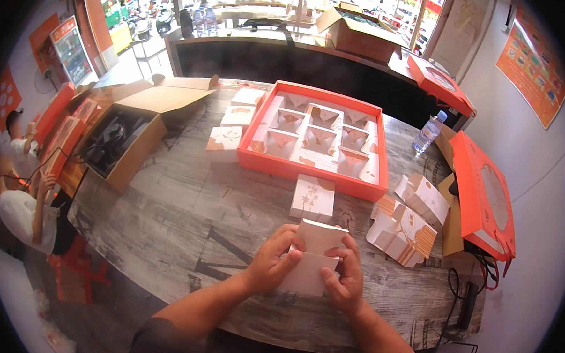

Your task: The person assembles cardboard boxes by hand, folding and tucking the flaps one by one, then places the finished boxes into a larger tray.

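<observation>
A person's two bare hands hold a small white carton (308, 274) between them, low in the middle of the view over a grey wood-patterned table (187, 194). The left hand (275, 258) is closed on the carton's left edge, thumb across the near side; the right hand (344, 274) grips the right edge, thumb pressed on the lower panel, fingers curled higher up. The step in hand looks like folding the carton into shape; the next move seems to call for steadying the lower panel while the upper one is bent and its edge tucked. The carton's long axis runs away from the person, its far end leaning a little right, the raised upper panel pointing away and the plain side facing the wearer. Whether its base touches the table cannot be told. Just beyond the grip sits a closed, patterned white box (312, 198); past that, a red tray (275, 166) with white compartments. Right of the grip lie partly folded white-and-gold cartons (405, 231).
</observation>
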Tool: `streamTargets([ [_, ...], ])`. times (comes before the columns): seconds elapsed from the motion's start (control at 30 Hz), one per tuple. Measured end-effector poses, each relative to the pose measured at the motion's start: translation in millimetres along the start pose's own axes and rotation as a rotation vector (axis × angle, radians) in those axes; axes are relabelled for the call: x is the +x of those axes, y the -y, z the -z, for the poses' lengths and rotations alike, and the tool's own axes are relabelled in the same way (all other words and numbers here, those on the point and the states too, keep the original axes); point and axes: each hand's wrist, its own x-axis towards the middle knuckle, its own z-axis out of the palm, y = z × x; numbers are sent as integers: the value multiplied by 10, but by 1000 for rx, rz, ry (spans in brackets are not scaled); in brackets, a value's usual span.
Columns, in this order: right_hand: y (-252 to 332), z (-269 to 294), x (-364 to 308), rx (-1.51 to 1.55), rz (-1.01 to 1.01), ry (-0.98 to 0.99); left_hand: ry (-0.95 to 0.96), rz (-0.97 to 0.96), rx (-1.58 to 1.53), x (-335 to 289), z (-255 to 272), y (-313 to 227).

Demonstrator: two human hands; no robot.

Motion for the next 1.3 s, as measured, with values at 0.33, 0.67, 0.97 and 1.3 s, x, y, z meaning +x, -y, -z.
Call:
streamTargets([
  [0.33, -59, -61, -36, 139, 79, -39, -1, 54, -130, -62, -1, 102],
  [0.67, -37, -26, 1, 33, 87, -24, -91, 60, -283, -68, -99, 141],
  [0.97, -97, -14, 28, -202, 209, -95, -12, 12, -56, -43, -16, 101],
  [1.3, -17, 15, 64, -201, 117, -63, -24, -44, 99, 7, 7, 9],
])
